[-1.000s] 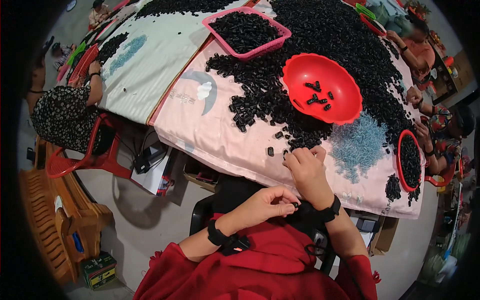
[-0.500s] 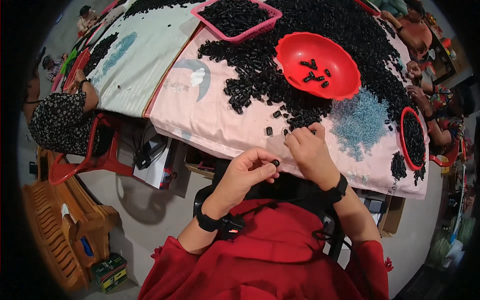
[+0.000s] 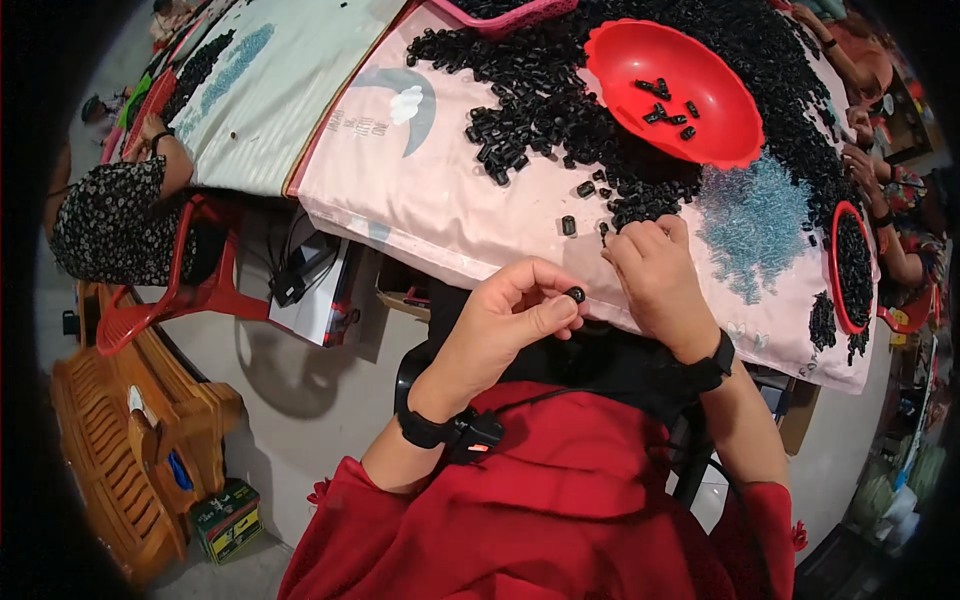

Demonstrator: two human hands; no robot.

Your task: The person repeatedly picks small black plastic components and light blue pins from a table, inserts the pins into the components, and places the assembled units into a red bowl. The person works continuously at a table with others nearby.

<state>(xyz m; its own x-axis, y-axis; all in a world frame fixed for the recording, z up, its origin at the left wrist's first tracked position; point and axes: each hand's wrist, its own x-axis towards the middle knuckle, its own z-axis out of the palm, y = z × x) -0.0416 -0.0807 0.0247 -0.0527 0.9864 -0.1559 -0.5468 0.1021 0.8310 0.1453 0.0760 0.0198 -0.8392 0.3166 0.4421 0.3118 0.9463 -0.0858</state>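
My left hand [image 3: 520,315] pinches a small black plastic piece [image 3: 575,294] between thumb and forefinger, just off the table's front edge. My right hand [image 3: 655,270] is over that edge with its fingers curled down, at the near end of the heap of black pieces [image 3: 650,197]. Whatever its fingertips hold is hidden. One loose black piece [image 3: 568,226] lies on the pink cloth [image 3: 440,205] left of them. Beyond the heap sits a red scalloped bowl [image 3: 620,60] containing several similar pieces. Fine pale-blue pieces [image 3: 755,225] form a pile right of the bowl.
A pink basket [image 3: 510,18] stands at the far edge of view. To the right, a red oval tray [image 3: 838,270] holds black pieces, with other people's hands [image 3: 865,180] beyond. At left, a person [image 3: 120,220] sits by a white-covered table [image 3: 270,130] on a red chair [image 3: 190,290].
The view has shifted, so the table and bowl appear higher and further right. My left hand keeps its pinch on the small black plastic piece. My right hand stays by the heap, fingers still curled.
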